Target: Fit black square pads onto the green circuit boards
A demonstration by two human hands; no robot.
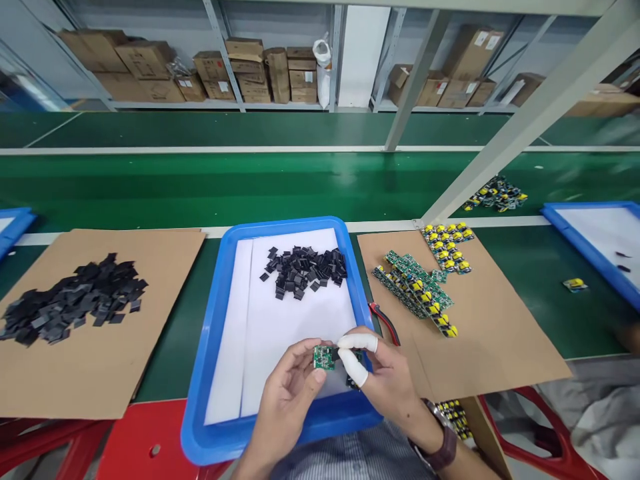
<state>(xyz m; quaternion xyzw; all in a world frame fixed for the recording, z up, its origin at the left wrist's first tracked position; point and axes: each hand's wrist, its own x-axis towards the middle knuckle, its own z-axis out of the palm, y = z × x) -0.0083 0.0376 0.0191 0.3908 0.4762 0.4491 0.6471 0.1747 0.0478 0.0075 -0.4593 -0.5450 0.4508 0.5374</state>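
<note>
My left hand point(293, 381) pinches a small green circuit board point(323, 358) by its edge, just above the near part of the blue-rimmed tray point(205, 360). My right hand point(387, 373), with white finger cots on thumb and forefinger, is closed on a small black piece point(336, 354) at the board's right end. Whether that piece touches the board I cannot tell. Partly hidden below the right fingers is another dark item. Farther back on the tray's white liner lies a heap of small black pieces point(305, 270).
Left, a cardboard sheet point(165, 280) bears a pile of black pieces point(80, 300). Right, another cardboard sheet point(500, 333) holds green boards with yellow parts point(420, 287). Red-handled pliers point(385, 321) lie beside the tray. A slanted white post point(515, 120) rises behind.
</note>
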